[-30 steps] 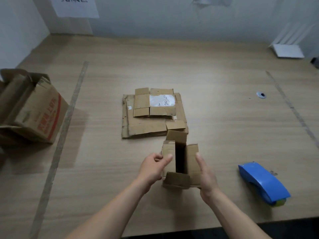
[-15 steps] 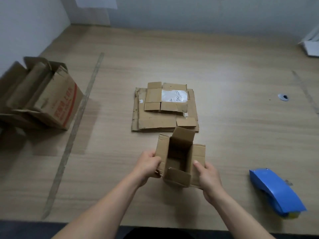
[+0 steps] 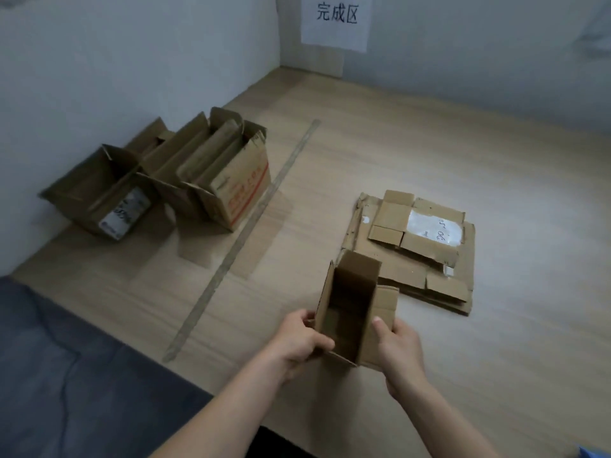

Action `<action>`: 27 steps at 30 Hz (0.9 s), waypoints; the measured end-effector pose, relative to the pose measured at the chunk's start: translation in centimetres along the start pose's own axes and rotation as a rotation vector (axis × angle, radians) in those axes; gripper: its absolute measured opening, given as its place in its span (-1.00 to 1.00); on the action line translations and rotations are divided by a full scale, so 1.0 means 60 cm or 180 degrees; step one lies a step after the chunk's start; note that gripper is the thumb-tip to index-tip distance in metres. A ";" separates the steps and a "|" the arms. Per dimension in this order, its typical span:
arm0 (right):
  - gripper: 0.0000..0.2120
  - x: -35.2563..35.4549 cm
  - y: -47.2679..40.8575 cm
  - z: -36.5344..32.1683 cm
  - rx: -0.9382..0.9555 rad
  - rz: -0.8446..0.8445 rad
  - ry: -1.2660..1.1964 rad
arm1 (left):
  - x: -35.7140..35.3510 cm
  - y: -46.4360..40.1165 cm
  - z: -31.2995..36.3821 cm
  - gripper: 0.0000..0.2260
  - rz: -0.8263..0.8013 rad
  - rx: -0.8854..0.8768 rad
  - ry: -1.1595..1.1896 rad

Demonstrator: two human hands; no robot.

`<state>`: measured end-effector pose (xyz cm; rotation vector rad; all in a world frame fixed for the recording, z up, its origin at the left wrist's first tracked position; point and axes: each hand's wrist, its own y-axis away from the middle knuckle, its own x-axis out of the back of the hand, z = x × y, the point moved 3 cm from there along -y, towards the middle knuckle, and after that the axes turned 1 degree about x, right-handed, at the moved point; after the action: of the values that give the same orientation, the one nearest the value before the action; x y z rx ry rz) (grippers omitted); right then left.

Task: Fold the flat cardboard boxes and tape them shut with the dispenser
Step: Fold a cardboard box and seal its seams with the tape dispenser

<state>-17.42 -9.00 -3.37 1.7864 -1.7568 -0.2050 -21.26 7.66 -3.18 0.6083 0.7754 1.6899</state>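
Note:
A small cardboard box, opened into a tube with its top flaps up, is held above the near part of the wooden table. My left hand grips its left wall and near corner. My right hand holds the right wall, thumb on the side panel. Behind it lies a stack of flat cardboard boxes, the top one bearing a white label. Only a blue sliver of the tape dispenser shows at the bottom right corner.
Three erected open boxes stand in a row at the far left against the wall, behind a strip of tape on the table. A paper sign hangs on the back wall. Dark floor lies beyond the table's left edge.
The view has swung left, bringing the row of erected boxes and the wall sign into sight and pushing the dispenser out to the corner. Both hands have carried the small box leftward.

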 end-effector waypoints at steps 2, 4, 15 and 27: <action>-0.85 -0.042 -0.011 -0.030 0.0001 -0.0117 0.0055 | 0.056 -0.010 0.008 -0.44 0.0088 -0.0151 -0.0232; -0.86 -0.094 -0.017 -0.061 -0.0024 -0.0259 0.0105 | 0.120 -0.017 0.019 -0.44 0.0222 -0.0240 -0.0338; -0.84 -0.444 0.047 -0.186 -0.0193 -0.1140 0.0087 | 0.499 -0.023 0.070 -0.93 0.1265 -0.0464 0.0223; -0.83 -0.669 0.020 -0.269 -0.0388 -0.1628 -0.0083 | 0.690 -0.094 0.115 -0.82 0.2116 -0.0302 0.1283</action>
<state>-14.33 34.16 -2.13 2.1151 -1.2418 -0.5325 -22.68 50.00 -2.89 0.4902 0.8163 2.4991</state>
